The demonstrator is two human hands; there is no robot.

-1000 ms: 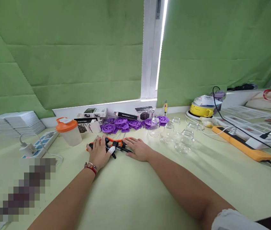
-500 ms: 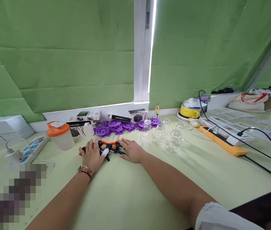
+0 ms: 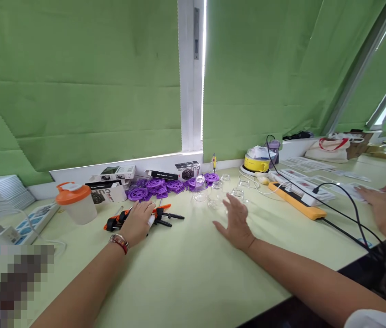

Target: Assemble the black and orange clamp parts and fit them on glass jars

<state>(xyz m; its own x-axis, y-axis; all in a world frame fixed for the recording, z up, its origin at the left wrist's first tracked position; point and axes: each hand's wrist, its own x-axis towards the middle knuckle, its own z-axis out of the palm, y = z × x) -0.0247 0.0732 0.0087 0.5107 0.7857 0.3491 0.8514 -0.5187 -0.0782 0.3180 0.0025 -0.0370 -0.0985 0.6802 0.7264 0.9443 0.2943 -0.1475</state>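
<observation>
My left hand (image 3: pixel 139 223) lies over a cluster of orange-and-black tools (image 3: pixel 166 216) that look like small bar clamps. Its fingers stretch forward across them and hide part of the cluster. Raised over the table, my right hand (image 3: pixel 236 224) is open, thumb and fingers apart, with nothing in it. Just beyond its fingertips stand several clear glass jars (image 3: pixel 200 187), partly covered by the hand. Behind the tools lies a heap of purple openwork discs (image 3: pixel 156 184).
A shaker bottle with an orange lid (image 3: pixel 76 202) and a white power strip (image 3: pixel 37 221) stand left. Cup holder boxes (image 3: pixel 110 193) line the back. An orange power strip (image 3: pixel 297 201), cables and a yellow pot (image 3: pixel 256 163) are right. Another person's hands (image 3: pixel 375 198) rest on papers.
My right hand has left the tools and moved right, to the glass jars. My left hand stays on the tools. The view has turned rightward, bringing in more of the other person's hands.
</observation>
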